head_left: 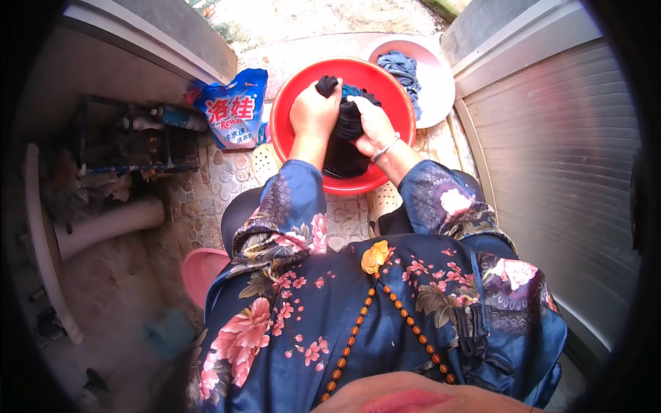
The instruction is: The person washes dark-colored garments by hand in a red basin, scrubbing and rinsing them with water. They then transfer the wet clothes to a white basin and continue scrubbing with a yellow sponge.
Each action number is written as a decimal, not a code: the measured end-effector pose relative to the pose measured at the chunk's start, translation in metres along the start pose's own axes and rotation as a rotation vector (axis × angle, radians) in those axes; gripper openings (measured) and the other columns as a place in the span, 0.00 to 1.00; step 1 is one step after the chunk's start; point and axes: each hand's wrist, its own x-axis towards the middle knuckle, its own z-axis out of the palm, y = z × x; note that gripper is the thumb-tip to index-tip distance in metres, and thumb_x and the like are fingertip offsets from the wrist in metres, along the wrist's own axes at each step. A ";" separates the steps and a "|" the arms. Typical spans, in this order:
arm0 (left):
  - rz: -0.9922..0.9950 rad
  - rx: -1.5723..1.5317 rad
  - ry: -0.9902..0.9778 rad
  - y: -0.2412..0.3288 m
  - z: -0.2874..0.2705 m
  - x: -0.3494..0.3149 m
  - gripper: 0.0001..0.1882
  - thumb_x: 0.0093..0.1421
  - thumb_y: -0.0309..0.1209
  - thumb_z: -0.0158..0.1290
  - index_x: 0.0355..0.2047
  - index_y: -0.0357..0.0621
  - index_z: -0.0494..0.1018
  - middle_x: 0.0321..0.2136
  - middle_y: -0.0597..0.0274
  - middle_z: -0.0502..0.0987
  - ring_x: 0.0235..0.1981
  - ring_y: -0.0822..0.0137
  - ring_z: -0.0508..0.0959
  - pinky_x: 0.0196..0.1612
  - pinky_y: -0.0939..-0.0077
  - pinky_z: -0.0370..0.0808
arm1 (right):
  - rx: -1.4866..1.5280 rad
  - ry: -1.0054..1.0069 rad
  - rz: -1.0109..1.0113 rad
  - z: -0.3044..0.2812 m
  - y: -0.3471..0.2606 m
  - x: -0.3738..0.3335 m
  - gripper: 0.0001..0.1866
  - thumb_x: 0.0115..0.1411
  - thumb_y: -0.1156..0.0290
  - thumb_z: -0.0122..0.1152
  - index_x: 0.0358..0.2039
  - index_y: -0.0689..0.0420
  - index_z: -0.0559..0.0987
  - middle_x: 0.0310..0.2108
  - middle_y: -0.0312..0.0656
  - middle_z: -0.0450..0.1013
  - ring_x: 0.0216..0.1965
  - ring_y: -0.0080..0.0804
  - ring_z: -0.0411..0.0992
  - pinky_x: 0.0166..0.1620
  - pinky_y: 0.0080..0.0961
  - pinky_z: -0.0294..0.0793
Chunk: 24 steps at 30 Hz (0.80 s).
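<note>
Over a red basin on the floor, both my hands grip a bunched black cloth garment. My left hand is closed in a fist around it, with a knot of cloth sticking out at the top. My right hand, a bracelet at its wrist, is wrapped around the part beside it. More black cloth hangs down to the basin's near side. A bit of teal cloth shows behind my hands. Whether water lies in the basin cannot be seen.
A pale basin with blue cloth stands behind right. At left is a blue detergent bag, with a dark rack farther left. A pink basin sits near my left side. A ribbed door panel borders the right.
</note>
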 end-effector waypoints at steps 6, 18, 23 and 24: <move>0.071 -0.146 -0.281 -0.038 0.018 0.021 0.41 0.49 0.56 0.62 0.55 0.41 0.68 0.45 0.44 0.77 0.47 0.54 0.77 0.50 0.62 0.73 | -1.159 0.031 -0.370 -0.028 -0.001 0.018 0.22 0.53 0.60 0.61 0.42 0.65 0.75 0.36 0.49 0.77 0.38 0.38 0.77 0.41 0.33 0.74; 0.175 -0.509 -0.411 -0.039 0.005 0.019 0.23 0.46 0.17 0.48 0.45 0.41 0.76 0.39 0.60 0.79 0.41 0.69 0.77 0.49 0.77 0.73 | -1.092 -0.281 -0.467 -0.006 0.017 -0.018 0.24 0.51 0.63 0.67 0.46 0.61 0.75 0.41 0.45 0.75 0.43 0.36 0.74 0.49 0.32 0.73; 0.516 -0.291 -0.087 -0.017 0.007 0.006 0.16 0.43 0.18 0.48 0.32 0.42 0.79 0.33 0.55 0.80 0.36 0.60 0.81 0.44 0.71 0.77 | -0.039 0.055 -0.057 -0.022 0.019 0.004 0.29 0.67 0.46 0.44 0.51 0.61 0.71 0.50 0.46 0.71 0.52 0.31 0.68 0.57 0.32 0.66; 0.614 -0.260 -0.087 -0.012 0.013 -0.002 0.11 0.43 0.21 0.51 0.28 0.45 0.78 0.30 0.57 0.79 0.33 0.58 0.80 0.40 0.68 0.77 | 0.033 0.007 -0.019 -0.022 0.013 0.010 0.29 0.66 0.44 0.44 0.49 0.59 0.72 0.48 0.45 0.72 0.50 0.32 0.69 0.56 0.33 0.67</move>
